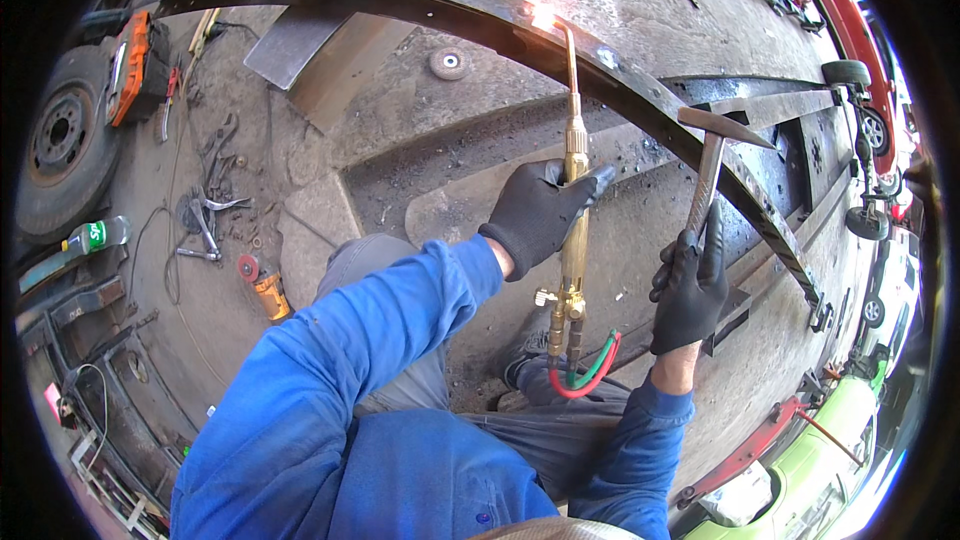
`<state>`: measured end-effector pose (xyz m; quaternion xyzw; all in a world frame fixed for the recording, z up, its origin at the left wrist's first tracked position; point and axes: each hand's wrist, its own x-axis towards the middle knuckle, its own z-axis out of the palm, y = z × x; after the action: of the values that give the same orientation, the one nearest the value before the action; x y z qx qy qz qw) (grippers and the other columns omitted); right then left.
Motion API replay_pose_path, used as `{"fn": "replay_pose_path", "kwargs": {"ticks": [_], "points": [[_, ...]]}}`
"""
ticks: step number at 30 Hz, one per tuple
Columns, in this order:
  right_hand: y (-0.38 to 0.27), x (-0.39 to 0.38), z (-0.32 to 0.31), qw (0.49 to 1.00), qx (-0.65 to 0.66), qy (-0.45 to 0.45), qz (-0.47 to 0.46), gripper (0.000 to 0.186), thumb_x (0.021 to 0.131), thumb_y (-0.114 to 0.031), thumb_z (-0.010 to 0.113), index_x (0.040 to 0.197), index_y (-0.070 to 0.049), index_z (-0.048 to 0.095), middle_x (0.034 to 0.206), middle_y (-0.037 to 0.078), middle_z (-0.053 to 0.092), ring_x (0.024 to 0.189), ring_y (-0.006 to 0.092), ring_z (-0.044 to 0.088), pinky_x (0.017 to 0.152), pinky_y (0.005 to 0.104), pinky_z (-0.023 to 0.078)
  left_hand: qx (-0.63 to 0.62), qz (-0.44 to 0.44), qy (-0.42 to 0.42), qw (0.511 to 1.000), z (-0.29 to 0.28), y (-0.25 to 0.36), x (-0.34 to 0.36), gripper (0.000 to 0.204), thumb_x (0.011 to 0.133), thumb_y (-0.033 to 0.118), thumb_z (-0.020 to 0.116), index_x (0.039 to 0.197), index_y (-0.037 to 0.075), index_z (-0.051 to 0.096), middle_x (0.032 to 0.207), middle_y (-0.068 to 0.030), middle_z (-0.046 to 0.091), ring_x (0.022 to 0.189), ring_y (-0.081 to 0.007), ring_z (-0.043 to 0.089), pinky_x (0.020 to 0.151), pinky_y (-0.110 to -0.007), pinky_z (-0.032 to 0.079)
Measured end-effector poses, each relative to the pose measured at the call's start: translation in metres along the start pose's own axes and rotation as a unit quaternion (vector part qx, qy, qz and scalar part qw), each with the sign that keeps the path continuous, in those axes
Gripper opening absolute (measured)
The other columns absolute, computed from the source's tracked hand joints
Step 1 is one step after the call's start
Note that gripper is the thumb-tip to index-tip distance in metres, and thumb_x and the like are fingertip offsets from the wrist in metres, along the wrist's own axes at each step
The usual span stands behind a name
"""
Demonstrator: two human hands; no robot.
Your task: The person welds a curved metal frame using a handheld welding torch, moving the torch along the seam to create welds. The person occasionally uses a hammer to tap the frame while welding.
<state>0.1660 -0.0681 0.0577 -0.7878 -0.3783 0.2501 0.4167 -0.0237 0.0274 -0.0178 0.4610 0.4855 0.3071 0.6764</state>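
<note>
My left hand (543,212), in a black glove, is closed round the brass body of a gas torch (575,250). The torch points away from me, and its tip meets a bright orange glow on a long dark steel beam (460,18). Red and green hoses (590,380) curve from its lower end. My right hand (692,285), also gloved, grips the shaft of a hammer (707,172). The hammer's head is raised in front of the beam in this view; whether it touches the beam I cannot tell.
At the left lie a wheel (60,135), an orange and black toolbox (138,70), a plastic bottle (97,235) and a yellow angle grinder (265,290). A small disc (449,63) and a metal plate (296,40) rest on the concrete beyond. Vehicles, one light green (820,470), stand at the right.
</note>
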Motion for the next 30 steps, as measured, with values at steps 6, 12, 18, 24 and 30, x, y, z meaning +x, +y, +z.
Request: {"fn": "replay_pose_path", "kwargs": {"ticks": [6,12,18,24,30], "points": [[-0.0014,-0.0017,0.004,1.0,-0.003,0.001,0.001,0.059,0.114,-0.016,0.062,0.17,-0.018,0.046,0.082,0.001,0.066,0.057,0.0029,0.055,0.047,0.0215,0.044,0.012,0.008,-0.004,1.0,0.0009,-0.0055,-0.0002,0.052,0.104,0.051,0.077,0.089,0.002,0.074,0.073,-0.0026,0.065,0.068,-0.009,0.057,0.063,-0.034,0.051],[-0.0019,-0.0017,0.005,1.0,0.011,-0.012,0.009,0.059,0.114,-0.017,0.062,0.171,-0.019,0.046,0.082,0.001,0.066,0.059,0.0032,0.056,0.049,0.0222,0.045,0.003,0.021,0.003,1.0,0.001,-0.0061,0.002,0.052,0.104,0.05,0.077,0.088,0.001,0.074,0.071,-0.0025,0.064,0.065,-0.0095,0.058,0.061,-0.034,0.051],[-0.0045,-0.0032,0.0048,0.999,0.004,-0.028,0.026,0.062,0.113,-0.019,0.062,0.172,-0.021,0.043,0.084,0.001,0.066,0.062,0.0041,0.057,0.053,0.0235,0.047,0.004,-0.012,0.002,1.0,-0.0007,-0.0041,0.0069,0.051,0.103,0.049,0.079,0.086,0.002,0.073,0.07,-0.0021,0.064,0.062,-0.0086,0.058,0.057,-0.033,0.05],[-0.0035,-0.0024,0.0062,0.999,-0.004,-0.037,0.02,0.062,0.114,-0.02,0.062,0.173,-0.022,0.042,0.086,0.001,0.067,0.062,0.0044,0.058,0.053,0.0232,0.047,-0.007,0.018,0.01,1.0,-0.0007,-0.0029,0.0053,0.051,0.103,0.05,0.079,0.084,0.003,0.073,0.07,-0.0014,0.064,0.062,-0.0086,0.058,0.056,-0.033,0.05],[-0.0057,-0.0024,0.007,0.999,-0.021,-0.04,0.013,0.061,0.114,-0.02,0.061,0.173,-0.022,0.042,0.085,0.002,0.067,0.062,0.0044,0.058,0.053,0.0234,0.048,0.003,0.002,-0.001,1.0,-0.0015,-0.005,0.0039,0.051,0.103,0.052,0.078,0.086,0.004,0.073,0.071,-0.0002,0.063,0.064,-0.0079,0.056,0.059,-0.032,0.049]]}}
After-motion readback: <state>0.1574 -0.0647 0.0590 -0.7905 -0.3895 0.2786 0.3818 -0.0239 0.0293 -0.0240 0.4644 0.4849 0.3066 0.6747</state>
